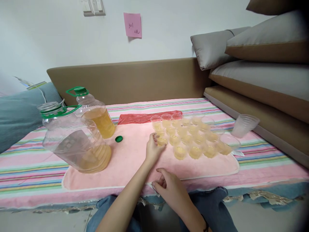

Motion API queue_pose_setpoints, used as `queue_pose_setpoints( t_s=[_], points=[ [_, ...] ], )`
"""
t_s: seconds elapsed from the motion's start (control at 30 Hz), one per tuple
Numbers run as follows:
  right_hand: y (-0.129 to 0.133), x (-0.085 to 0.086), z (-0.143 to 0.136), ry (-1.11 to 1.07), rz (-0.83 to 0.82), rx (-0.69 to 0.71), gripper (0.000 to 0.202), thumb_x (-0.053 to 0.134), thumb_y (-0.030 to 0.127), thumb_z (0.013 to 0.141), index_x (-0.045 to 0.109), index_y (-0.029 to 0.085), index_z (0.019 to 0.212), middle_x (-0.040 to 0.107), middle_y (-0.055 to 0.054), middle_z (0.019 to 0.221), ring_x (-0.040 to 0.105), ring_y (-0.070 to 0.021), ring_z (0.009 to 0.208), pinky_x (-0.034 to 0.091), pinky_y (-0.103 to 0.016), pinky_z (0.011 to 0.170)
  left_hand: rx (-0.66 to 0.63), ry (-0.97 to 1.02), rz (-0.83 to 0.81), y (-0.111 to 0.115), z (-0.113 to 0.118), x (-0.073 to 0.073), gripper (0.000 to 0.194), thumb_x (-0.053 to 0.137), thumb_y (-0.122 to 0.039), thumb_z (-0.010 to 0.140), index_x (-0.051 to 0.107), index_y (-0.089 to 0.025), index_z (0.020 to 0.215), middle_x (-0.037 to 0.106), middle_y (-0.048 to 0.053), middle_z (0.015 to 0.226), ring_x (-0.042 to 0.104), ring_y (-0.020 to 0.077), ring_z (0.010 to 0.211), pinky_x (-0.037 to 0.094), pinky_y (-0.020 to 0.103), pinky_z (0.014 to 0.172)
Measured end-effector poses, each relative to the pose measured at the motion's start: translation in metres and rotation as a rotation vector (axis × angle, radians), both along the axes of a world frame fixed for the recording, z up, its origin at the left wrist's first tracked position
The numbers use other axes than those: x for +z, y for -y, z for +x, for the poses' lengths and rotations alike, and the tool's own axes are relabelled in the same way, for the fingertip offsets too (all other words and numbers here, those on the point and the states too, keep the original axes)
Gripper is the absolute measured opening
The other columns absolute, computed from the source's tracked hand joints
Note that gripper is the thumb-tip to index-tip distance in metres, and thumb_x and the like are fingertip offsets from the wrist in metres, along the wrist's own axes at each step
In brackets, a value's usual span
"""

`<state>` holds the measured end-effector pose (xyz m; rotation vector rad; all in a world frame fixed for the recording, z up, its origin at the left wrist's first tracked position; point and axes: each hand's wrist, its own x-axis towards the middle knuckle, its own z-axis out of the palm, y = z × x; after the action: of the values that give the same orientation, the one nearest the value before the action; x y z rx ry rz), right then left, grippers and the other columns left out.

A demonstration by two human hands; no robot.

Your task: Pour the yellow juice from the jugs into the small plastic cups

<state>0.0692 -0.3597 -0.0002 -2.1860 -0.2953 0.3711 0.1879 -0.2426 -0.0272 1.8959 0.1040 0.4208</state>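
Observation:
My left hand has its thumb and fingers round a clear plastic cup of pale yellow liquid, at the left side of a cluster of similar cups. Closer to me, my right hand is over the front edge of the bed, its fingers loosely curled and the thumb apart from the index finger, with nothing visible between them. Several filled cups stand close together in rows to the right of my left hand. They rest on a pink cloth.
On the left stand an uncapped large jug and a green-capped jug, both holding yellow liquid. A green cap lies beside them. A red plastic bag lies behind. Nested empty cups rest at right, near stacked cushions.

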Motion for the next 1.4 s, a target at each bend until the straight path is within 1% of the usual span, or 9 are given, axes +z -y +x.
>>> queue_pose_setpoints(
  t_s=[0.27, 0.4, 0.6, 0.7, 0.77, 0.8, 1.0, 1.17, 1.4],
  points=[
    [0.003, -0.007, 0.002, 0.058, 0.049, 0.004, 0.042, 0.06, 0.022, 0.08, 0.063, 0.013, 0.12, 0.066, -0.003, 0.076, 0.061, -0.0177, 0.07, 0.047, -0.03, 0.068, -0.035, 0.032, -0.049, -0.002, -0.005, -0.006, 0.071, 0.078, -0.019, 0.062, 0.042, -0.023, 0.124, 0.063, 0.012, 0.125, 0.064, 0.0227, 0.108, 0.05, 0.04, 0.092],
    [0.009, -0.016, 0.006, 0.052, 0.201, 0.027, 0.042, 0.063, 0.023, 0.075, 0.065, 0.017, 0.116, 0.065, -0.001, 0.07, 0.06, -0.0184, 0.065, 0.047, -0.032, 0.064, 0.022, 0.04, -0.063, -0.006, -0.015, -0.005, 0.071, 0.077, -0.021, 0.061, 0.045, -0.019, 0.124, 0.059, 0.017, 0.131, 0.06, 0.0265, 0.117, 0.047, 0.043, 0.097],
    [0.033, -0.001, 0.007, 0.117, 0.4, 0.042, 0.033, 0.068, 0.031, 0.073, 0.07, 0.024, 0.106, 0.069, 0.0, 0.075, 0.064, -0.0197, 0.067, 0.052, -0.033, 0.063, 0.038, 0.063, -0.07, -0.017, -0.035, 0.019, 0.035, 0.067, -0.036, 0.072, 0.063, -0.017, 0.101, 0.067, 0.015, 0.115, 0.066, 0.0253, 0.095, 0.051, 0.04, 0.084],
    [0.064, 0.017, 0.01, 0.21, 0.486, -0.055, 0.029, 0.065, 0.039, 0.078, 0.071, 0.023, 0.102, 0.07, -0.001, 0.076, 0.066, -0.0197, 0.071, 0.055, -0.033, 0.066, 0.003, 0.073, -0.074, -0.023, -0.045, 0.033, 0.03, 0.06, -0.046, 0.077, 0.068, -0.018, 0.081, 0.072, 0.011, 0.091, 0.066, 0.0256, 0.089, 0.05, 0.038, 0.084],
    [0.097, 0.027, 0.021, 0.337, 0.546, -0.229, 0.029, 0.063, 0.043, 0.08, 0.07, 0.022, 0.099, 0.071, -0.002, 0.078, 0.067, -0.0194, 0.075, 0.055, -0.034, 0.073, -0.014, 0.069, -0.084, -0.027, -0.052, 0.038, 0.038, 0.057, -0.052, 0.079, 0.07, -0.017, 0.075, 0.073, 0.011, 0.085, 0.067, 0.0261, 0.087, 0.05, 0.038, 0.083],
    [0.116, 0.032, 0.03, 0.477, 0.596, -0.423, 0.028, 0.067, 0.044, 0.078, 0.07, 0.022, 0.093, 0.071, -0.003, 0.08, 0.068, -0.0198, 0.076, 0.056, -0.035, 0.075, -0.024, 0.06, -0.093, -0.029, -0.055, 0.04, 0.041, 0.057, -0.055, 0.079, 0.07, -0.016, 0.074, 0.073, 0.011, 0.083, 0.067, 0.0263, 0.085, 0.05, 0.038, 0.082],
    [0.244, 0.044, 0.123, 0.715, 0.56, -0.882, 0.051, 0.069, 0.056, 0.068, 0.06, 0.021, 0.104, 0.067, -0.01, 0.107, 0.063, -0.0259, 0.105, 0.048, -0.048, 0.097, -0.036, -0.057, -0.253, -0.045, -0.065, 0.04, 0.054, 0.058, -0.064, 0.075, 0.073, -0.013, 0.077, 0.074, 0.015, 0.092, 0.069, 0.0271, 0.085, 0.053, 0.039, 0.08],
    [0.308, 0.037, 0.186, 0.6, 0.387, -0.957, 0.078, 0.083, 0.047, 0.048, 0.054, 0.02, 0.116, 0.064, -0.016, 0.119, 0.06, -0.0351, 0.114, 0.043, -0.056, 0.101, -0.026, -0.046, -0.295, -0.061, -0.063, 0.036, 0.043, 0.06, -0.054, 0.075, 0.069, -0.017, 0.095, 0.069, 0.012, 0.114, 0.069, 0.0247, 0.088, 0.054, 0.037, 0.078],
    [0.339, 0.026, 0.234, 0.503, 0.26, -0.918, 0.109, 0.085, 0.041, 0.042, 0.037, 0.022, 0.138, 0.054, -0.019, 0.135, 0.052, -0.0371, 0.127, 0.048, -0.052, 0.099, 0.028, -0.103, -0.279, -0.071, -0.064, 0.034, 0.045, 0.064, -0.053, 0.071, 0.064, -0.018, 0.099, 0.066, 0.012, 0.119, 0.07, 0.0266, 0.09, 0.055, 0.04, 0.081]
  ],
)
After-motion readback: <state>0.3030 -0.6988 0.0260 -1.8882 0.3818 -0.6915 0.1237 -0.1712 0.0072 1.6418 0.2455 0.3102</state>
